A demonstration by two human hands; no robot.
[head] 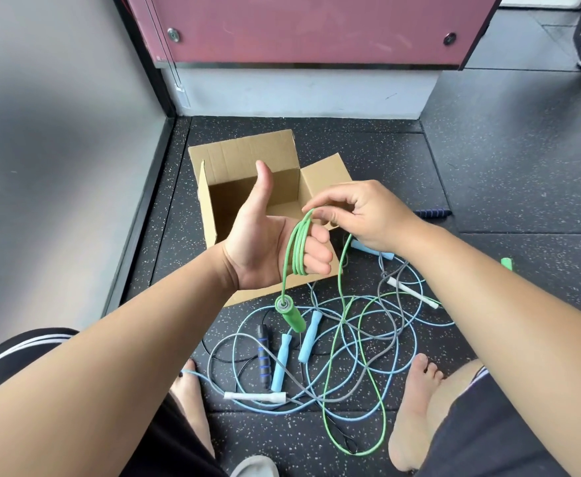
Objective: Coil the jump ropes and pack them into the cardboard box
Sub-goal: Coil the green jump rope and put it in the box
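A green jump rope [297, 247] is looped several times around the fingers of my left hand [265, 239], whose thumb points up. One green handle [290, 315] dangles below that hand. My right hand [357, 215] pinches the rope at the top of the loops, and the rest of the green cord trails down to the floor. Behind my hands stands the open cardboard box [213, 187]; what shows of its inside is bare. A tangle of light blue, grey and black ropes [351, 346] lies on the floor in front of the box.
Loose handles lie in the tangle: two light blue [308, 335], a black and blue one [262, 359], white ones [254, 396]. A second green handle [506, 263] lies to the right. My bare feet [416, 407] flank the pile. A grey wall stands left, a maroon panel [299, 25] behind.
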